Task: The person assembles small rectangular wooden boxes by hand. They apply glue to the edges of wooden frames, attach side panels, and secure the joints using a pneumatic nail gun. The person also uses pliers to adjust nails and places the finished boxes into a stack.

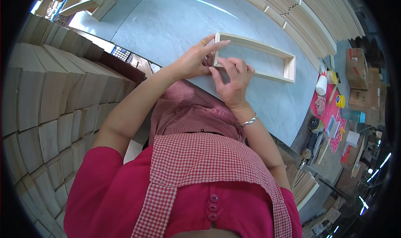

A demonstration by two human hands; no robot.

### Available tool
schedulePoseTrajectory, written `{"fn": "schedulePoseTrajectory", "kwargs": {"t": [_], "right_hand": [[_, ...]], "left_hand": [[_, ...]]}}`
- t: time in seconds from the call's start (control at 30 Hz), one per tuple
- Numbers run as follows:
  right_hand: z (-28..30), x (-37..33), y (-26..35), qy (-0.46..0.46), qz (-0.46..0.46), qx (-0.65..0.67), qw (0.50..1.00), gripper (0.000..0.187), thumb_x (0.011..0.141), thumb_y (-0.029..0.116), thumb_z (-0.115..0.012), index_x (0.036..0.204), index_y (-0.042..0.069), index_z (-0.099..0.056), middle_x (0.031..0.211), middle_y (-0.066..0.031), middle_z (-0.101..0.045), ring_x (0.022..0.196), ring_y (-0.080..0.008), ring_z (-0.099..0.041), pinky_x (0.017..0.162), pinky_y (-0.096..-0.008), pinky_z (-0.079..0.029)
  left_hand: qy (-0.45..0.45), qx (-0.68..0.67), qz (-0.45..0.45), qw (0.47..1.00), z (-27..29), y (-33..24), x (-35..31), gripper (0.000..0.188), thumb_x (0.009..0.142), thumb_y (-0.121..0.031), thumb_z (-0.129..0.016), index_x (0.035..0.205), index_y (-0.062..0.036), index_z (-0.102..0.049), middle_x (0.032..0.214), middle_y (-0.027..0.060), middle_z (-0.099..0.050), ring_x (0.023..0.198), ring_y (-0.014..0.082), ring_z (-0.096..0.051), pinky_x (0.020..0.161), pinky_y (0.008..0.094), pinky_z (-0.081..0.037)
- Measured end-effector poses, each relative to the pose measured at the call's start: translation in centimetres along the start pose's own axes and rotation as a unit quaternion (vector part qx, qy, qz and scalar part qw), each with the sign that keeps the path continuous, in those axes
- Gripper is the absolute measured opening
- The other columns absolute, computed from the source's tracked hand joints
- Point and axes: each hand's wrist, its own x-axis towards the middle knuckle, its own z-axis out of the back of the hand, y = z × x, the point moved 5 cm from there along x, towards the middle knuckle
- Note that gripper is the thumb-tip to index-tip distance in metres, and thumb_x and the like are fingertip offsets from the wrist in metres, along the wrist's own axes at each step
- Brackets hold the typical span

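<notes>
A long, narrow rectangular frame of pale wood lies on the grey marbled tabletop near its front edge. At the frame's left end, my left hand is closed around the short side, with one finger stretched over the top of it. My right hand is at the near left corner, its fingers bent and closed on the near long side. The fingertips of both hands almost meet there, and they hide part of that corner.
Stacked wood blocks rise on my left. More wooden frames sit at the far left of the table. Bundled wood strips line the far right edge. A white bottle, yellow jar and cardboard box are at the right.
</notes>
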Motion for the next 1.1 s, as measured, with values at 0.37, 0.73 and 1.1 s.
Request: {"fn": "schedulePoseTrajectory", "kwargs": {"t": [0.37, 0.73, 1.1], "right_hand": [[0.0, -0.6, -1.0, 0.041, 0.025, -0.007, 0.999, 0.027, 0.078, 0.011, -0.075, 0.103, 0.023, -0.076, 0.098, 0.0049, -0.061, 0.089, -0.0157, -0.058, 0.089, -0.0398, -0.035], [22.1, -7.5, -15.2, -0.079, -0.178, -0.342, 0.919, 0.045, 0.089, 0.018, -0.072, 0.129, 0.0, -0.059, 0.127, -0.0214, -0.06, 0.12, -0.0408, -0.053, 0.107, -0.05, -0.041], [35.8, -20.0, -23.9, 0.118, -0.477, -0.432, 0.756, 0.044, 0.09, 0.028, -0.07, 0.116, -0.005, -0.059, 0.105, -0.0337, -0.068, 0.102, -0.0497, -0.065, 0.089, -0.0556, -0.051]], "left_hand": [[0.016, 0.014, 0.0, 1.0, 0.1, -0.9, 0.1, 0.093, 0.074, -0.004, -0.084, 0.155, -0.0245, -0.042, 0.156, 0.0278, -0.033, 0.089, 0.0211, -0.064, 0.081, 0.0339, -0.059], [0.005, 0.019, 0.052, 0.998, 0.3, -1.2, -0.1, 0.098, 0.074, 0.002, -0.082, 0.157, -0.0225, -0.037, 0.156, 0.0217, -0.035, 0.094, 0.0188, -0.059, 0.082, 0.0309, -0.061], [-0.032, -0.001, 0.095, 0.995, -0.8, -5.2, 0.8, 0.095, 0.079, -0.008, -0.081, 0.159, -0.0082, -0.03, 0.144, 0.0221, -0.047, 0.081, 0.0155, -0.062, 0.077, 0.0305, -0.058]]}}
